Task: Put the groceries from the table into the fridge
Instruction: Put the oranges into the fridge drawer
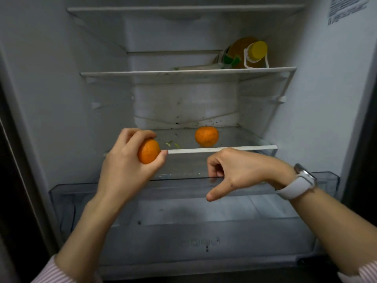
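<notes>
1. Two tangerines in view: one [206, 136] lying on the lowest glass shelf [224, 149] of the open fridge [40, 78], the other [148, 151] gripped in the left hand [126, 160], fingers curled round it, just before the shelf's front edge.
2. Right hand [240, 170] hovering beside, fingers loosely curled, holding nothing; white watch [299, 180] on its wrist.
3. Yellow-capped bottle [247, 54] lying on the shelf above.
4. Clear drawer [81, 201] below.

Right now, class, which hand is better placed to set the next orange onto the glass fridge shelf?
Left: the left hand already grips a round orange at the glass shelf's white front edge; the right hand holds nothing.
</notes>
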Demonstrator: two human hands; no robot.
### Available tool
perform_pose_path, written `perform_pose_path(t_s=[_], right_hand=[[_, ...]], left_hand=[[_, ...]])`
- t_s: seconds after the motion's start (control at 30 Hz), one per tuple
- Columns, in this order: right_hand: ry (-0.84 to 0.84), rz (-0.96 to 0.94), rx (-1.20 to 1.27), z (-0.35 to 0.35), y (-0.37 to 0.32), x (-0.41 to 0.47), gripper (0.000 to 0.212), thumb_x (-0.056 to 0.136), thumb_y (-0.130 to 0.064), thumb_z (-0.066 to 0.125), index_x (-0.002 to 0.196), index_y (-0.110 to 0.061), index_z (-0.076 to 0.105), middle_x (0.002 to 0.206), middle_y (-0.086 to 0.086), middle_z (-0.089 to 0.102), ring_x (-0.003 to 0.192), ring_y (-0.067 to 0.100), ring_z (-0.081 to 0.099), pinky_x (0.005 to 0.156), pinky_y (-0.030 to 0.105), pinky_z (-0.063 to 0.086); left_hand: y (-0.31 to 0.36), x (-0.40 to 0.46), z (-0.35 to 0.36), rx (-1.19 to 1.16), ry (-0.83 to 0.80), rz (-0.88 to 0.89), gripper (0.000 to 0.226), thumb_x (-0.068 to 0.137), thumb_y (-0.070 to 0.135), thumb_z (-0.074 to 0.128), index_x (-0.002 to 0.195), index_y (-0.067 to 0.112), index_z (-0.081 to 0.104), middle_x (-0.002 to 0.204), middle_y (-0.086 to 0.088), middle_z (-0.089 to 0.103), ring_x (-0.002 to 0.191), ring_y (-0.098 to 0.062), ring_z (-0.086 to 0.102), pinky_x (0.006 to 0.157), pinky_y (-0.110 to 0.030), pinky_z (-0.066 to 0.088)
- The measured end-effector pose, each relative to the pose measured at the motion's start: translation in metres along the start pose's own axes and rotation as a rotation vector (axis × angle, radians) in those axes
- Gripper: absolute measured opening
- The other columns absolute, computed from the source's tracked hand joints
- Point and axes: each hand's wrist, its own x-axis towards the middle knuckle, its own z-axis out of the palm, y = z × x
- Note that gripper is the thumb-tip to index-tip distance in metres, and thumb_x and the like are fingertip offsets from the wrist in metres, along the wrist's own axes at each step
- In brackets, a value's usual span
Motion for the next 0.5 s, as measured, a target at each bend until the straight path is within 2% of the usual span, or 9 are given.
perform_pose_path(t_s=[0.1, 0.17, 0.23, 0.3, 0.37, 0.4, 0.5], right_hand=[[-0.173, 0.052, 0.099, -0.011, -0.003, 0.005, 0.028, 0.067, -0.040, 0.077, 0.070, -0.020, 0.058, 0.056, -0.011, 0.051, 0.049, 0.001, 0.044, 0.049, 0.014, 0.034], [-0.263, 0.077, 0.198, -0.025, -0.001, 0.011, 0.024, 0.074, -0.033, 0.072, 0.082, -0.012, 0.065, 0.064, -0.007, 0.060, 0.056, 0.004, 0.053, 0.057, 0.017, 0.043], [-0.189, 0.097, 0.231, -0.041, 0.004, 0.023, 0.025, 0.081, -0.029, 0.066, 0.093, -0.007, 0.066, 0.069, -0.004, 0.063, 0.061, 0.009, 0.058, 0.062, 0.020, 0.048], [0.037, 0.099, 0.153, -0.052, 0.013, 0.042, 0.022, 0.085, -0.029, 0.063, 0.094, -0.010, 0.066, 0.070, -0.006, 0.065, 0.066, 0.010, 0.060, 0.063, 0.021, 0.047], [0.253, 0.106, -0.044, -0.055, 0.027, 0.067, 0.026, 0.087, -0.030, 0.060, 0.103, -0.011, 0.064, 0.095, 0.003, 0.066, 0.088, 0.018, 0.061, 0.073, 0.026, 0.046], [0.284, 0.129, -0.132, -0.052, 0.037, 0.079, 0.033, 0.087, -0.033, 0.059, 0.112, -0.012, 0.061, 0.110, 0.008, 0.061, 0.101, 0.022, 0.058, 0.082, 0.030, 0.044], [0.113, 0.219, -0.210, -0.033, 0.065, 0.111, 0.059, 0.087, -0.045, 0.055, 0.136, -0.019, 0.038, 0.137, 0.014, 0.040, 0.123, 0.032, 0.042, 0.103, 0.036, 0.036]], left_hand=[[0.002, 0.006, 0.000, 0.044, -0.104, 0.001, 0.049, 0.069, 0.055, 0.062, 0.107, 0.025, 0.060, 0.104, 0.012, 0.044, 0.090, -0.013, 0.051, 0.075, -0.031, 0.044], [0.002, 0.017, -0.001, 0.069, -0.172, 0.012, 0.045, 0.072, 0.053, 0.067, 0.108, 0.027, 0.059, 0.105, 0.013, 0.043, 0.092, -0.014, 0.050, 0.079, -0.034, 0.046], [0.000, 0.033, -0.001, 0.076, -0.224, 0.016, 0.042, 0.073, 0.047, 0.067, 0.109, 0.027, 0.058, 0.106, 0.011, 0.043, 0.094, -0.014, 0.049, 0.081, -0.034, 0.045], [-0.001, 0.050, 0.002, 0.067, -0.272, -0.004, 0.041, 0.075, 0.046, 0.066, 0.109, 0.026, 0.056, 0.107, 0.007, 0.045, 0.095, -0.014, 0.047, 0.079, -0.031, 0.042], [-0.003, 0.063, 0.007, 0.056, -0.303, -0.030, 0.041, 0.075, 0.048, 0.067, 0.108, 0.026, 0.055, 0.104, 0.004, 0.047, 0.095, -0.015, 0.046, 0.079, -0.029, 0.039], [-0.005, 0.067, 0.010, 0.055, -0.309, -0.038, 0.041, 0.074, 0.049, 0.067, 0.107, 0.026, 0.056, 0.102, 0.004, 0.048, 0.094, -0.015, 0.046, 0.079, -0.028, 0.038], [-0.014, 0.074, 0.015, 0.064, -0.311, -0.040, 0.044, 0.072, 0.052, 0.067, 0.107, 0.027, 0.055, 0.100, 0.004, 0.047, 0.092, -0.014, 0.046, 0.078, -0.025, 0.036]])
